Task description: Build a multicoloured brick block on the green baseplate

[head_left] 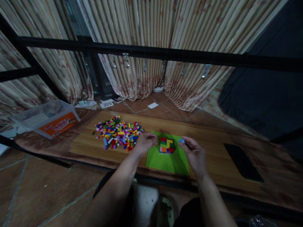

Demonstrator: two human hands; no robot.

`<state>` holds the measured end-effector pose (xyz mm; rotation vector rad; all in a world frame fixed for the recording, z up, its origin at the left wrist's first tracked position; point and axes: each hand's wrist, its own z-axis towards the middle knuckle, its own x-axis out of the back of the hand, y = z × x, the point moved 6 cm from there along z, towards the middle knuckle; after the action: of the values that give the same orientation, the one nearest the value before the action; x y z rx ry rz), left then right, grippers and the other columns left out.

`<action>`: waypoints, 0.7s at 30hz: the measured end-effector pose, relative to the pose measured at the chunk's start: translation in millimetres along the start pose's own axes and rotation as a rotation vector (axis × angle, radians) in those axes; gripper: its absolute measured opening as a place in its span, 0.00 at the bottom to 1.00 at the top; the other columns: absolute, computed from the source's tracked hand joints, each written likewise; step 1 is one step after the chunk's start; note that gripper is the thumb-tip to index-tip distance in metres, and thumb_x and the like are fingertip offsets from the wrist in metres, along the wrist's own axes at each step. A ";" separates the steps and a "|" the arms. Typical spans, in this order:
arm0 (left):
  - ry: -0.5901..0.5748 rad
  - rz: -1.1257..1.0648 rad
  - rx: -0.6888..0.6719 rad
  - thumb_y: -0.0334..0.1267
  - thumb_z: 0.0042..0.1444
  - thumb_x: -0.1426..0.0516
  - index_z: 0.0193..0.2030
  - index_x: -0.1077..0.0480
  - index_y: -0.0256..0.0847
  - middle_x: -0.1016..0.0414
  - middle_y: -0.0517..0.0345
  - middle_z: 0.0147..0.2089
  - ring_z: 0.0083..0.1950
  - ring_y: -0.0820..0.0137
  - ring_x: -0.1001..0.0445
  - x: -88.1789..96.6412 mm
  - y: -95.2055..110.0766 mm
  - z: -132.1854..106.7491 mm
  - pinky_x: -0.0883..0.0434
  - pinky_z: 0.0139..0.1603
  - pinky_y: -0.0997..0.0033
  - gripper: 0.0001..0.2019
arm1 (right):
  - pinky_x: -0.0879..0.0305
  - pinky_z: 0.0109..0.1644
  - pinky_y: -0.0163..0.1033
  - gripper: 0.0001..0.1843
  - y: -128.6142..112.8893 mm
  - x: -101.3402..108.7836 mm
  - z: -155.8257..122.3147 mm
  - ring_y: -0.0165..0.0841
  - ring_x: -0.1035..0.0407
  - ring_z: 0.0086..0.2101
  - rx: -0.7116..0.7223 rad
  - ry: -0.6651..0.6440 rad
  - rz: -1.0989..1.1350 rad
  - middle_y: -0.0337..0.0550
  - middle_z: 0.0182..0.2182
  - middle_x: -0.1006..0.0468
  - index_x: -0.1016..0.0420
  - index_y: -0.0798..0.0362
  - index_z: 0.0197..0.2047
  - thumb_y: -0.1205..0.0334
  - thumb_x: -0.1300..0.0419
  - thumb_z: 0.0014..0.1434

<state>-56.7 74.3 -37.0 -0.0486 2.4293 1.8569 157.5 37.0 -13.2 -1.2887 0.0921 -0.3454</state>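
A small block of stacked toy bricks (167, 146), in red, yellow, green, orange and blue, sits on the upper middle of a lime green studded baseplate (165, 162). My right hand (195, 154) pinches a light blue brick (181, 141) between thumb and fingers, just right of the stack and over the plate's edge. On the other side, my left hand (146, 142) hovers at the plate's left edge with its fingers curled together. Whatever it may hold is too small to make out. Neither hand touches the stack.
Left of the plate, a pile of loose multicoloured bricks (120, 133) spreads over the wooden board (203, 134). A dark phone-like slab (242, 160) lies at the board's right. A clear plastic bin (52, 118) with an orange label stands far left. A black metal bar (146, 50) with hooks crosses beyond.
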 end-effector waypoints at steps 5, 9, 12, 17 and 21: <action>0.010 0.302 -0.147 0.31 0.50 0.43 0.35 0.24 0.37 0.24 0.60 0.27 0.29 0.73 0.26 3.9 -4.4 9.6 0.31 0.30 0.76 0.07 | 0.29 0.45 0.47 0.14 16.3 -5.4 1.7 0.38 0.24 0.36 -0.034 -0.009 -0.062 0.46 0.34 0.18 0.23 0.52 0.37 0.53 0.36 0.49; -0.010 0.494 -0.208 0.33 0.50 0.45 0.38 0.23 0.38 0.23 0.61 0.28 0.28 0.73 0.28 1.0 -7.1 12.6 0.32 0.30 0.75 0.10 | 0.29 0.46 0.47 0.15 29.1 -12.4 6.4 0.38 0.25 0.38 -0.036 -0.082 -0.084 0.46 0.36 0.18 0.23 0.52 0.38 0.52 0.37 0.50; -0.024 0.563 -0.238 0.33 0.51 0.46 0.38 0.23 0.38 0.22 0.59 0.30 0.30 0.72 0.27 -1.2 -6.6 12.2 0.33 0.31 0.75 0.11 | 0.30 0.46 0.47 0.16 36.3 -15.8 10.7 0.38 0.25 0.39 -0.043 -0.101 -0.114 0.47 0.37 0.18 0.23 0.52 0.39 0.51 0.37 0.50; -0.019 0.642 -0.259 0.34 0.51 0.44 0.39 0.23 0.37 0.20 0.55 0.36 0.37 0.69 0.24 -3.1 -5.3 10.2 0.30 0.39 0.72 0.11 | 0.30 0.45 0.45 0.17 41.6 -17.4 14.0 0.38 0.25 0.38 -0.043 -0.079 -0.144 0.47 0.37 0.18 0.22 0.52 0.38 0.49 0.37 0.50; 0.026 0.742 -0.267 0.32 0.51 0.43 0.43 0.24 0.38 0.20 0.53 0.41 0.42 0.67 0.23 -5.1 -0.8 6.2 0.29 0.44 0.71 0.12 | 0.29 0.44 0.45 0.17 44.5 -19.5 14.2 0.38 0.25 0.38 -0.049 -0.081 -0.170 0.46 0.36 0.18 0.22 0.52 0.38 0.49 0.37 0.51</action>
<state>-51.3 79.9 -39.0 0.9320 2.3740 2.4399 151.7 66.5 -54.0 -1.3607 -0.0786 -0.4376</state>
